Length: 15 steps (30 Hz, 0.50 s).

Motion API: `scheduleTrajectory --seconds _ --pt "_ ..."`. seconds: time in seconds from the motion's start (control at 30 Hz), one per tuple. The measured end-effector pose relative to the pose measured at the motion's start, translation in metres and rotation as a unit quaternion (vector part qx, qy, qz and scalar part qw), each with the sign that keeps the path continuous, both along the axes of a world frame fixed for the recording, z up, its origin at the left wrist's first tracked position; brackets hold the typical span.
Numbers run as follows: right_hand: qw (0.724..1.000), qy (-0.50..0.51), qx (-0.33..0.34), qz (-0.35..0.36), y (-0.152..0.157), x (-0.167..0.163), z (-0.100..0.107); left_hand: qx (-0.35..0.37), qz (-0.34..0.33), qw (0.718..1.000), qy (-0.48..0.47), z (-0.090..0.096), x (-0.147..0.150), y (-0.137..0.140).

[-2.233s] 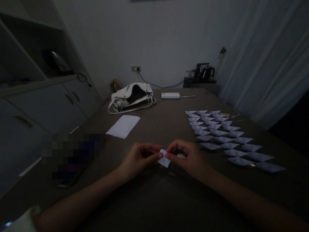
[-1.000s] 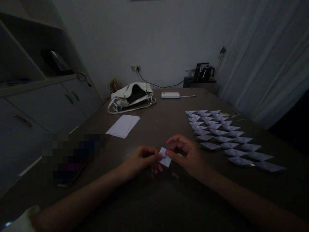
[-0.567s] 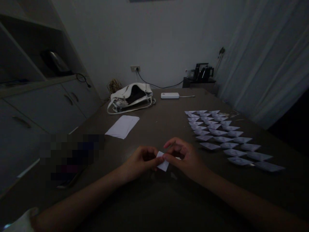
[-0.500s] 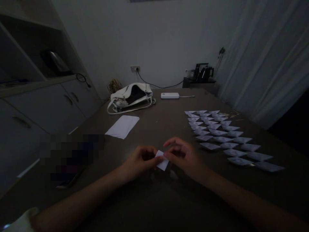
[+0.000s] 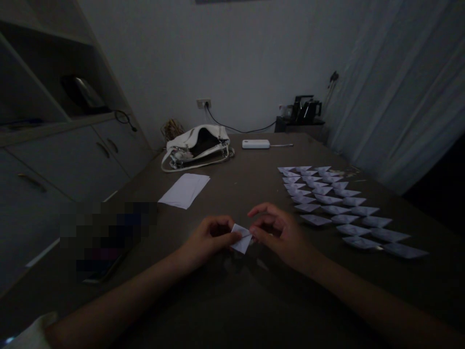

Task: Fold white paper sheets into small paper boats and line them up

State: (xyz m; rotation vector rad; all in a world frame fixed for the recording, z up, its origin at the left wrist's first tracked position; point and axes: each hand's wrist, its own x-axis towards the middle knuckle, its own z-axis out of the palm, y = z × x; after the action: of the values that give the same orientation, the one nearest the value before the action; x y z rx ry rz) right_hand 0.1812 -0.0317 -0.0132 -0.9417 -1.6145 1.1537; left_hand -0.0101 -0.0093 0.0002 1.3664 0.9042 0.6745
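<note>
A small folded white paper [image 5: 240,245] is held just above the table, tilted so one corner points down. My left hand [image 5: 209,242] pinches its left side between thumb and fingers. The thumb and index finger of my right hand [image 5: 278,237] close on its right corner, while the other fingers are loosely curled. A crease line runs across the paper's face. To the right, several folded paper boats [image 5: 329,199] stand in rows. A stack of white paper sheets [image 5: 185,190] lies on the table beyond my left hand.
On the brown table [image 5: 240,305], a white handbag [image 5: 198,145] lies at the back left, and a white power bank [image 5: 255,144] with a short cable beside it. A dark phone-like object [image 5: 105,261], partly pixelated, is at left. Paper scraps [image 5: 348,172] lie near the boats.
The paper has shifted slightly left and turned, so a crease now shows on its face. My right fingertips have moved from its middle to its right corner.
</note>
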Motion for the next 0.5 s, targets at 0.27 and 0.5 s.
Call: scheduleTrajectory --seconds 0.27,0.5 --pt "0.999 -0.011 -0.036 0.036 0.0003 0.0006 -0.0007 0.006 -0.025 0.999 0.023 -0.0032 -0.0004 0.0018" --pt "0.999 0.022 -0.034 -0.004 0.0028 0.0026 0.0005 0.056 -0.065 0.993 0.083 0.0029 -0.0014 0.0006"
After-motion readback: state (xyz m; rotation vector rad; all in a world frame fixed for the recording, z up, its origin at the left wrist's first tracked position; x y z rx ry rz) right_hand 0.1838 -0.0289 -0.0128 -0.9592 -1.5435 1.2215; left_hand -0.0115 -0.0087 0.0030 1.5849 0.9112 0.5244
